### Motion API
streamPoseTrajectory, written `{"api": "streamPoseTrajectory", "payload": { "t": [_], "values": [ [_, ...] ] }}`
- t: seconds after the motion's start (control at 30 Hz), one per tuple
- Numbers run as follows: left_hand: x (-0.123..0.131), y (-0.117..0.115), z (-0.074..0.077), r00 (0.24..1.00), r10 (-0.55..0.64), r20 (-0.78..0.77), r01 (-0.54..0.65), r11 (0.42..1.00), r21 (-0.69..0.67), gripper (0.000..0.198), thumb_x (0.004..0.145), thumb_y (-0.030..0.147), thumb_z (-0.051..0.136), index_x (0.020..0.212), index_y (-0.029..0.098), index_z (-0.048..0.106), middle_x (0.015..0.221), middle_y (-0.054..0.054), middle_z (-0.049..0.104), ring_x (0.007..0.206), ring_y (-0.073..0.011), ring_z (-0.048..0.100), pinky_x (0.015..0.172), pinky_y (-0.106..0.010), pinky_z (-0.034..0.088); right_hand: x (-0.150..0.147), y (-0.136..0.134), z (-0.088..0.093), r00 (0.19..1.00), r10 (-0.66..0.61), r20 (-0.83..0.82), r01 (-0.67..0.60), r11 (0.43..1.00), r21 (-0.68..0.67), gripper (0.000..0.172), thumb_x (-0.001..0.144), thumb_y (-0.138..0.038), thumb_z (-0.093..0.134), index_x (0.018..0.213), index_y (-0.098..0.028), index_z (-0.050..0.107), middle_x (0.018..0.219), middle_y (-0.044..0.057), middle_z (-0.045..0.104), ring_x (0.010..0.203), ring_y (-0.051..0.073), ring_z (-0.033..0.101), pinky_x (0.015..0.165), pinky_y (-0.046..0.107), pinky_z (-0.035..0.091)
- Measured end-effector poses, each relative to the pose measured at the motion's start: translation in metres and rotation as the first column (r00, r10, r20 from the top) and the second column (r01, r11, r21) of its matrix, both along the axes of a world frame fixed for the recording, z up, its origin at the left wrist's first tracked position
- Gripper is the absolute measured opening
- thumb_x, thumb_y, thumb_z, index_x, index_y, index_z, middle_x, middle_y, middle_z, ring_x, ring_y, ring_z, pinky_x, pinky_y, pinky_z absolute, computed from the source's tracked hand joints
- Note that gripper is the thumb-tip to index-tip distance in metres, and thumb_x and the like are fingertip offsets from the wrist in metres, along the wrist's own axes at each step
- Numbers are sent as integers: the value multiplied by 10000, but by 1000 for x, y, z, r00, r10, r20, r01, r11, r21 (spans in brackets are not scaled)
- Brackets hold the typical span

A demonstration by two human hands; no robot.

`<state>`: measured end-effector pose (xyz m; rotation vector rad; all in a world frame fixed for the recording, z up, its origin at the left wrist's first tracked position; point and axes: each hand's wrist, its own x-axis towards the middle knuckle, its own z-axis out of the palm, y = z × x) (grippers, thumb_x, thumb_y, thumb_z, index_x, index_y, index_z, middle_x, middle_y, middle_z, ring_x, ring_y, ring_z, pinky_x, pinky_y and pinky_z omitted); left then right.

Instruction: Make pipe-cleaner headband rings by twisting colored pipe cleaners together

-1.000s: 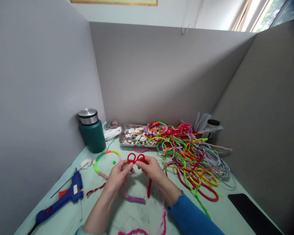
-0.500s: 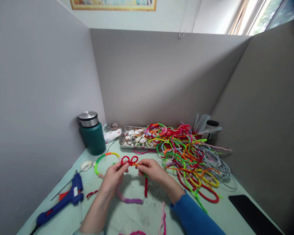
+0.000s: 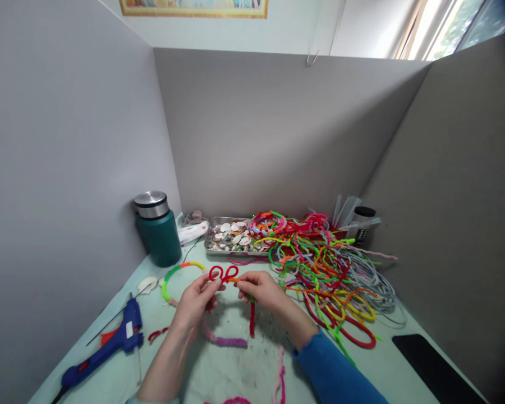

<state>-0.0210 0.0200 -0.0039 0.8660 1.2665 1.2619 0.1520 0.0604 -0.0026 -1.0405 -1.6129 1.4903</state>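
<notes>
Between my two hands is a pipe cleaner [image 3: 231,272] bent into two red loops, with an orange stretch running to the right. My left hand [image 3: 196,300] pinches it just below the loops. The orange part is pinched by my right hand [image 3: 258,290], and a red end [image 3: 252,320] hangs beneath that hand. Under and behind my hands lies a multicoloured pipe-cleaner ring [image 3: 165,286], partly hidden by my left hand; its purple end [image 3: 231,341] shows below. A short red twisted piece [image 3: 157,334] rests left of my left forearm.
At left are a blue glue gun [image 3: 124,334] and a green bottle [image 3: 160,235]. A metal tray [image 3: 219,253] of shells stands at the back, beside a tangled heap of pipe cleaners [image 3: 315,247]. A black phone-like slab [image 3: 433,365] lies front right. Grey panels [image 3: 278,134] enclose the table.
The looped pipe cleaner and both hands have shifted very slightly upward. The loops are tilted a little differently. Both hands keep their pinch.
</notes>
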Motion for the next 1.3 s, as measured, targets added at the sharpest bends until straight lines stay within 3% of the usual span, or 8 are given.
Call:
{"api": "streamPoseTrajectory", "payload": {
  "t": [0.17,0.3,0.43,0.6,0.73,0.87,1.0,1.3],
  "values": [
    [0,1,-3,996,19,86,-20,1000,7,458,616,473,709,918,147,597,670,2,625,478,-79,520,462,-203,419,3,3,3,989,-133,-71,130,990,-51,250,731,-378,594,780,-134,619,622,7,601,508,96,508,465,198,335],
    [-3,3,-4,988,62,138,-68,997,38,415,624,475,695,877,159,602,485,105,429,337,-16,281,347,-153,264,5,3,0,996,-77,-54,77,997,7,263,706,-362,636,866,-153,639,727,9,621,600,112,524,479,196,341],
    [-4,4,-3,982,105,159,-113,993,38,390,623,481,697,828,166,594,465,118,344,334,-11,207,323,-146,155,5,6,-6,998,-62,29,59,994,92,159,711,-296,622,752,-147,655,675,8,618,590,111,509,536,212,371],
    [-4,5,-8,978,161,134,-177,977,121,394,634,471,703,860,159,622,565,63,510,400,-29,361,399,-164,316,4,7,-3,988,-141,56,131,979,160,235,770,-338,557,637,-150,603,539,-14,536,432,80,414,429,203,306],
    [-8,8,-14,971,215,105,-227,967,117,472,647,444,712,1019,165,633,847,-53,663,676,-126,592,593,-219,462,4,8,-4,974,-220,62,199,950,240,232,778,-326,543,631,-154,589,515,-24,499,432,81,424,414,197,306],
    [-10,9,-16,966,222,132,-232,970,70,526,640,388,738,1096,157,610,966,-108,687,893,-200,630,785,-289,478,4,11,-11,977,-213,12,208,965,160,242,776,-376,538,705,-152,595,545,-22,527,405,79,438,388,199,333],
    [-7,8,-13,977,185,111,-192,979,64,537,626,408,738,1063,120,618,905,-114,701,844,-203,650,769,-288,486,1,12,-13,973,-210,-97,213,977,23,305,732,-441,574,779,-140,587,665,9,594,448,87,492,402,211,411],
    [-4,7,-12,976,173,130,-179,983,38,549,615,432,726,1039,110,593,778,-74,686,607,-147,616,589,-266,492,0,13,-15,979,-163,-122,162,987,-21,346,724,-467,574,819,-135,573,663,11,615,430,78,508,400,205,427]
  ]
}}
